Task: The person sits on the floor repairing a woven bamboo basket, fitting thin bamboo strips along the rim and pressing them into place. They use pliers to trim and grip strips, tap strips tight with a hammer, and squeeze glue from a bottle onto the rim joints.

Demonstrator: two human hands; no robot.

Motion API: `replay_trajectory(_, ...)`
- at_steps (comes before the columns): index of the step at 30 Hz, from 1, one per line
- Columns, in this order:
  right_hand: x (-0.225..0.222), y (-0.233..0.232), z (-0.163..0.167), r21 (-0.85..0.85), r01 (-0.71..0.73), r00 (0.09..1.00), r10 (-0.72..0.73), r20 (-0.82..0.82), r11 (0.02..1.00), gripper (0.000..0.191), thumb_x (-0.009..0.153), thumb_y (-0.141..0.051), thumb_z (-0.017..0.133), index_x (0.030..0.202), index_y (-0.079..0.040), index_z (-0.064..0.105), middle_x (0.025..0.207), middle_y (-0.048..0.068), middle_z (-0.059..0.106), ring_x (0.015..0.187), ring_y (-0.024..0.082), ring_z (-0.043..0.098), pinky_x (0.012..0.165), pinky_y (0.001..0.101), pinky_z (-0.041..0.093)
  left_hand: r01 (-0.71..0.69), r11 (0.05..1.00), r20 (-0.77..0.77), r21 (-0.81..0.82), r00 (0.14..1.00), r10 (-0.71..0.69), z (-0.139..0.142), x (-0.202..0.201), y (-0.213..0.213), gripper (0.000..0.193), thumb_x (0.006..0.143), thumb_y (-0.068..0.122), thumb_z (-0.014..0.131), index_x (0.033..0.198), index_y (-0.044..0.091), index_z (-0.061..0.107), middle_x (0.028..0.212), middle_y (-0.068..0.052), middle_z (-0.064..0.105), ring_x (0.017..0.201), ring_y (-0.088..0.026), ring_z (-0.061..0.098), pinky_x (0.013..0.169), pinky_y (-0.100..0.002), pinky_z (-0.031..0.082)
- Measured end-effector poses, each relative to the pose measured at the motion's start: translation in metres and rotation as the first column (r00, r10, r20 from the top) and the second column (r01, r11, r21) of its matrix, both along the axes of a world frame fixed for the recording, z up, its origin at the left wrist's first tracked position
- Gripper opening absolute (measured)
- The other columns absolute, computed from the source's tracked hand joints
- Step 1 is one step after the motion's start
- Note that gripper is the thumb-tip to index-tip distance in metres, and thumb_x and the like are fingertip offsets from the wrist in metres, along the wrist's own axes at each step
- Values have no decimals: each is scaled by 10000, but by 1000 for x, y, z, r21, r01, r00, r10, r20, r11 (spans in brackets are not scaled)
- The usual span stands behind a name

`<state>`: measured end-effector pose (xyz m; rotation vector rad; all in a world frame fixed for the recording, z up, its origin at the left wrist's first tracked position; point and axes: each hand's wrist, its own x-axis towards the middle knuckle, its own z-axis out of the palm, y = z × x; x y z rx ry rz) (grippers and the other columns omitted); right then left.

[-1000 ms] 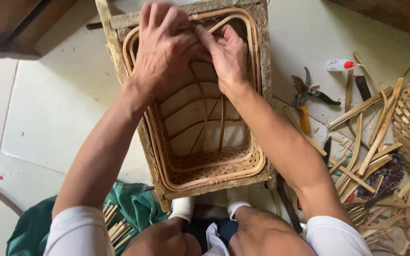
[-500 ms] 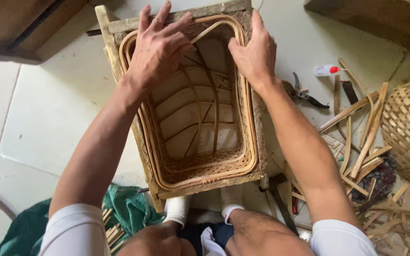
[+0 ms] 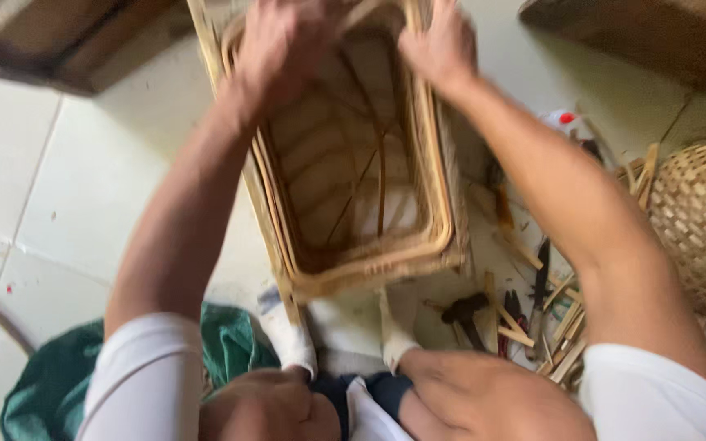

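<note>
The step in hand looks like work on the rim of a rectangular woven basket (image 3: 353,180), which stands on the pale tiled floor (image 3: 59,188) between the person's feet in white socks (image 3: 292,347), its open mouth facing up toward the camera. The left hand (image 3: 283,45) lies over the far left part of the rim with its fingers curled down onto the cane, pressing or gripping it; motion blur hides exactly how the fingertips sit. The right hand (image 3: 443,45) closes on the far right part of the rim, thumb side inward, apparently clasping the wrapped edge. Both forearms reach out over the basket, so the near rim and the ribs inside show plainly. To the right of the basket, on the floor, lies a scatter of split bamboo strips (image 3: 557,327) with a dark hammer-like tool (image 3: 463,310) and other hand tools among them, and a rounded woven basket (image 3: 700,220) sits at the right edge of the view. A green cloth (image 3: 51,384) lies at the near left by the knee. Judging from the grip, the next move calls for a firm, even hold from both hands, so the rim stays square while the basket is turned or the binding is worked.
</note>
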<state>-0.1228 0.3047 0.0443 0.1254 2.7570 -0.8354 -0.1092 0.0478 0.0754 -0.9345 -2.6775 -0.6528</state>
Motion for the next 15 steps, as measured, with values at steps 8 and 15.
replay_trajectory(8,110,-58,9,-180,-179,929,106,-355,967,673,995,-369,755,1530,-99,448,1472,199,579,1348,311,530,1195,444,434,-96,988,93,117,992,86,-32,81,-18,134,965,146,748,1051,45,728,1482,-124,613,1361,-413,485,1105,-561,360)
replay_trajectory(15,70,-129,-22,-801,492,541,-601,588,-341,730,900,-454,717,1495,-126,450,1444,90,556,1339,231,523,1150,389,392,-156,981,121,115,982,142,-39,85,-18,130,979,180,719,953,53,731,1480,-138,615,1393,-442,455,1153,-634,275)
